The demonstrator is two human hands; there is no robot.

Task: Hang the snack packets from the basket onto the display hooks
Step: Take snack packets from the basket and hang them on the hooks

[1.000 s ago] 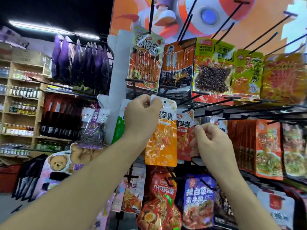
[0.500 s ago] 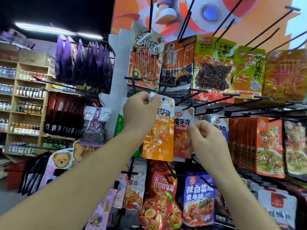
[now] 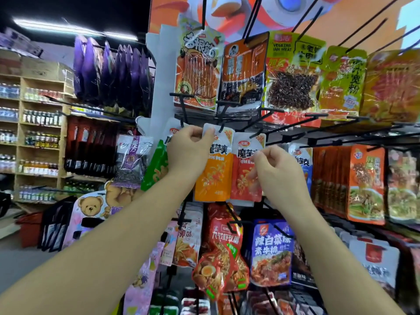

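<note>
An orange snack packet (image 3: pixel 213 178) hangs in front of the rack's middle row. My left hand (image 3: pixel 188 151) grips its white top edge, which sits right at the tip of a black display hook (image 3: pixel 220 129). Just to its right a red snack packet (image 3: pixel 242 180) of the same brand hangs from the neighbouring hook. My right hand (image 3: pixel 275 171) has curled fingers and thumb pinching that red packet's right edge. Whether the orange packet's hole is over the hook is hidden by my fingers.
Rows of packets fill the rack above, below and to the right, with bare black hooks (image 3: pixel 318 119) sticking out towards me. Purple packets (image 3: pixel 109 71) hang on the left. A red basket (image 3: pixel 30 230) stands on the floor at the far left, before shelves of bottles (image 3: pixel 38 137).
Both hands have risen a little. My left hand has brought the orange packet's top up to the hook tip, while my right hand stayed at the red packet's edge.
</note>
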